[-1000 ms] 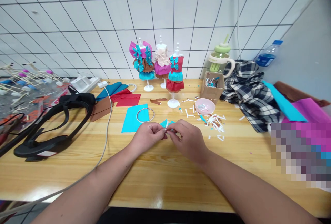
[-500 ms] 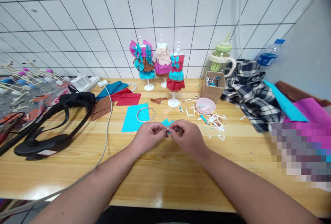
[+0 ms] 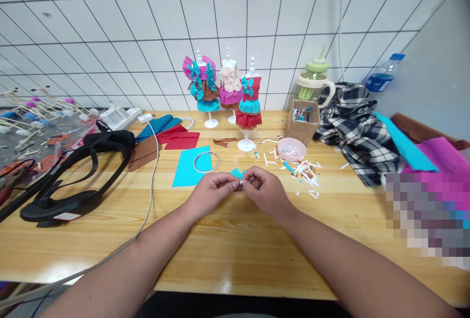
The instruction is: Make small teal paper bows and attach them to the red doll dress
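My left hand (image 3: 215,191) and my right hand (image 3: 265,191) meet above the middle of the table, thumbs and fingertips pinched together. Between the fingertips shows a tiny whitish piece (image 3: 241,181), mostly hidden and too small to name. Just behind the fingers is a small turquoise paper piece (image 3: 238,173); whether it touches them I cannot tell. To the left lies a turquoise paper sheet (image 3: 183,173) with a thin ring (image 3: 219,162) on it. Beyond my hands stands a small dress form (image 3: 250,90) in a red and turquoise paper dress with bows.
Two more dressed forms (image 3: 208,90) stand behind. At the right are a pink bowl (image 3: 292,149), white paper scraps (image 3: 308,173), a cardboard box (image 3: 299,132), a cup (image 3: 316,80) and plaid cloth (image 3: 358,127). A black headset (image 3: 121,149) and cable (image 3: 149,210) lie left.
My right fingers have risen slightly and shifted at the pinch. Both hands stay together over the same spot, and the whitish piece shows a little more clearly.
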The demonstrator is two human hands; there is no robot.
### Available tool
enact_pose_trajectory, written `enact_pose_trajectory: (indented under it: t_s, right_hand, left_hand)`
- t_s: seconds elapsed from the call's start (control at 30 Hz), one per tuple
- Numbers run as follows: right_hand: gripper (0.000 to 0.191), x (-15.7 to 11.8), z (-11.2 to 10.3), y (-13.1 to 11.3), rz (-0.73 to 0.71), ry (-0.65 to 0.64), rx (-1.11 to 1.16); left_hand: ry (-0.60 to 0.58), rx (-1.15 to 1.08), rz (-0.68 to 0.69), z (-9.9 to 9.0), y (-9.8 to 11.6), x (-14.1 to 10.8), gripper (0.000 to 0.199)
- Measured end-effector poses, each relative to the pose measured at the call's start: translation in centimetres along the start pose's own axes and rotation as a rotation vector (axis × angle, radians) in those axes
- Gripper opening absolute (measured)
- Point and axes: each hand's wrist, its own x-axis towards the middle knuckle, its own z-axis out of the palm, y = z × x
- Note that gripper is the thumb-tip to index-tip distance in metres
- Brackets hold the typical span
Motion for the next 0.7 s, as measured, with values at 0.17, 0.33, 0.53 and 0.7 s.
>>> enact_pose_trajectory:
  t_s: [0.17, 0.33, 0.53, 0.7]
  right_hand:
    - [0.005, 0.8, -0.4, 0.5, 0.134, 0.049, 0.177]
    - [0.007, 1.3, -0.8, 1.2, 0.226, 0.071, 0.194]
    - [0.009, 1.5, -1.0, 1.6, 0.245, 0.115, 0.219]
    - [0.061, 2.1, -2.1, 1.8, 0.327, 0.424, 0.596]
  left_hand:
    - [0.027, -0.052, 0.040, -0.3, 0.0, -0.1, 0.023]
    - [0.100, -0.204, 0.028, -0.6, -0.5, -0.1, 0.023]
    - [0.105, -0.533, -0.098, -0.7, -0.5, 0.1, 0.019]
    - [0.098, -0.645, -0.139, -0.8, -0.3, 0.1, 0.018]
